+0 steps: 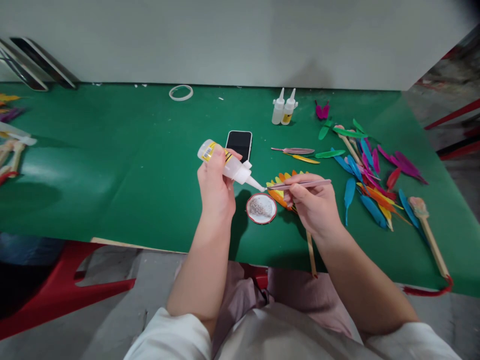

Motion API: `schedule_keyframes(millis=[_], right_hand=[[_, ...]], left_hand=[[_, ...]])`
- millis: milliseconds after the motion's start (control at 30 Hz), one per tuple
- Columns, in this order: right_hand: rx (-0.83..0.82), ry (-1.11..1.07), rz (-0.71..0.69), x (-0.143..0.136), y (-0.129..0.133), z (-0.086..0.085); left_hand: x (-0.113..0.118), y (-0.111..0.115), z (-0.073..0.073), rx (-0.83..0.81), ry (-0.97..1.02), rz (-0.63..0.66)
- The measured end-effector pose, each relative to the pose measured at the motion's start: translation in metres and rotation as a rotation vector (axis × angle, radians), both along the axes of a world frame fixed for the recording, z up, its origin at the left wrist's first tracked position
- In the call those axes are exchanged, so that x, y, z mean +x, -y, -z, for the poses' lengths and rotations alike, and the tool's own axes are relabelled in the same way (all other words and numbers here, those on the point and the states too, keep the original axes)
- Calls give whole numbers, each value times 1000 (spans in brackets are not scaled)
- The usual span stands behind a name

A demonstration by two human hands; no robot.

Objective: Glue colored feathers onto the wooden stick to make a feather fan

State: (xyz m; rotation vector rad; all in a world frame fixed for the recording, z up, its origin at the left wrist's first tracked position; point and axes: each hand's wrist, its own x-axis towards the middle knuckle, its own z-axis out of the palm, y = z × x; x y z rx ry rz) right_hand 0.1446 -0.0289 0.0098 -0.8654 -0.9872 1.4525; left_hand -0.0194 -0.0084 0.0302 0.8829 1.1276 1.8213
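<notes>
My left hand (216,187) is wrapped round a white glue bottle (230,167) with a yellow label, tilted so its nozzle points down to the right. In my right hand (313,202) is a pair of pink tweezers (307,184), their tips meeting the bottle's nozzle; whether they pinch anything is too small to tell. Just below the nozzle lies a round, red-rimmed lid (261,208) with dark specks in it. Partly hidden under my right hand is a fan of yellow and orange feathers (279,196) with a wooden stick (311,252) pointing toward me.
A phone (240,142) lies behind the bottle. Two more glue bottles (284,110) stand at the back beside loose feathers. Colourful feathers (375,200) and a wooden stick (431,235) with a red cord spread over the right side. A tape ring (180,93) rests at the back left.
</notes>
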Motion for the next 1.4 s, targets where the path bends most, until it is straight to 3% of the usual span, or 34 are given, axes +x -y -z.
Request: schedule_keyframes(millis=[433, 1400], right_hand=[[12, -24, -16, 0, 0, -1], [-15, -20, -21, -1, 1, -2]], left_hand=[[0, 0, -2, 52, 102, -2], [0, 2, 0, 48, 68, 72]])
